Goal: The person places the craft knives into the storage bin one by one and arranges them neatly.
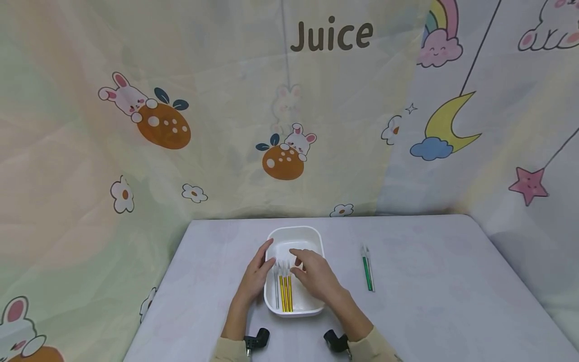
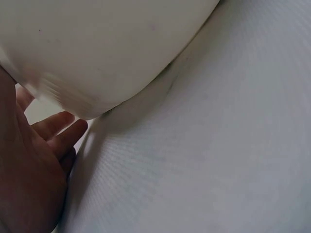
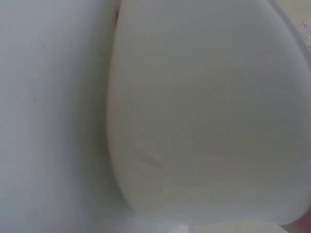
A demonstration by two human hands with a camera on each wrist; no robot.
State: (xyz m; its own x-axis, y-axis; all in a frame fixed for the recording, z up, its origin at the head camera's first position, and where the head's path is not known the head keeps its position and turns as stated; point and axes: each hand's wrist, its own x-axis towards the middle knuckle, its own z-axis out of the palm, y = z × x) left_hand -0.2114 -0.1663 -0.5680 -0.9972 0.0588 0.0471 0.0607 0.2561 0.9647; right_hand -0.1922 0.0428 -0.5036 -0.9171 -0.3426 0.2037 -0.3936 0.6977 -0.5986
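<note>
A white tray [image 1: 307, 304] with rounded corners stands on the table in the head view. Inside, along its left half, lie several slim, pen-like gold sticks [image 1: 286, 294] with clear, whitish far ends. A silver stick [image 1: 277, 291] lies left of them. My left hand [image 1: 256, 276] is at the tray's left side, fingers extended along the wall and thumb over the rim. In the left wrist view, its fingers [image 2: 69, 138] lie close to the outer wall. Over the tray, my right hand [image 1: 316, 274] has index finger and thumb spread apart near the sticks' clear ends, with nothing visible between them.
To the tray's right, a green stick [image 1: 367, 274] and a silver one [image 1: 371, 275] lie side by side on the white table [image 1: 434, 301]. A printed curtain [image 1: 226, 125] hangs behind the table's far edge. The tray's outer wall [image 3: 209, 116] fills much of the right wrist view.
</note>
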